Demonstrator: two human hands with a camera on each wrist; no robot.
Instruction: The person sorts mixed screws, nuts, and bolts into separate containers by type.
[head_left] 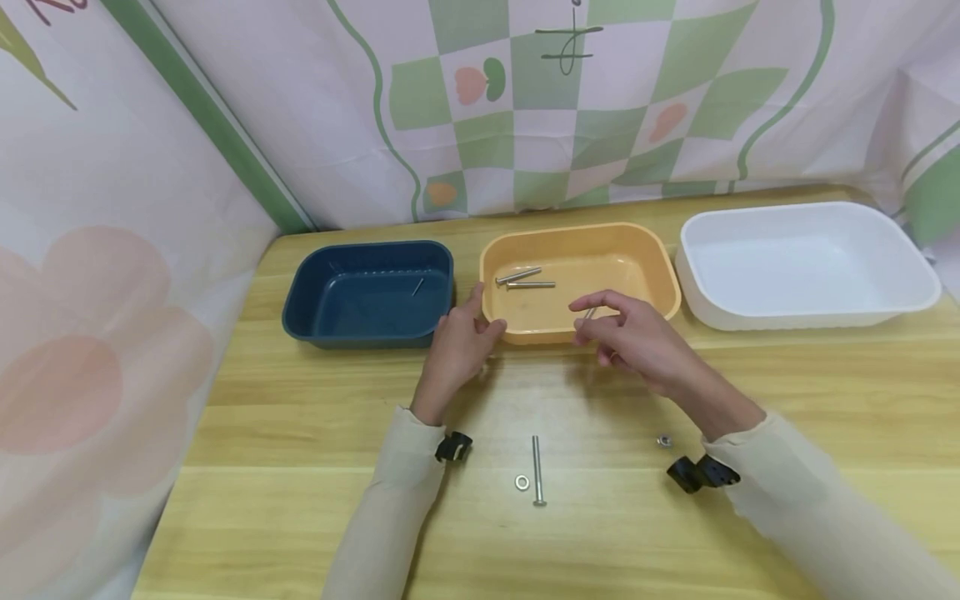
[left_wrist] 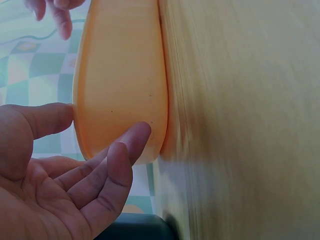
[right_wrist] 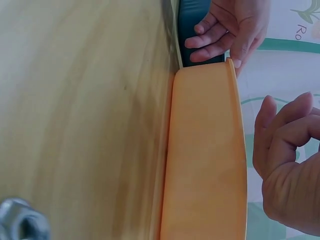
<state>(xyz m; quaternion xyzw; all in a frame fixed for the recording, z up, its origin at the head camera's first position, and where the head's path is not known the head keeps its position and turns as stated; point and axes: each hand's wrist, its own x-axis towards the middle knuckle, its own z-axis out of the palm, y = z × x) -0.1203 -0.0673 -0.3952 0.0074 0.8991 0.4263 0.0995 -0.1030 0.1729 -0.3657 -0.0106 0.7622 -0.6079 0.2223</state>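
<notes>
My left hand rests against the near left corner of a yellow tray, its thumb on the rim in the left wrist view and other fingers by the outer wall. My right hand hovers over the tray's near right rim, index finger and thumb apart. A thin metal bolt shows in the gap between them, partly hidden, apparently inside the tray. Two bolts lie at the tray's left side. On the table, nearer me, are a long bolt, a washer and a nut.
A dark blue tray stands to the left with a small pin-like metal piece inside. At the right stands a white tray. Behind the wooden table hangs a patterned curtain.
</notes>
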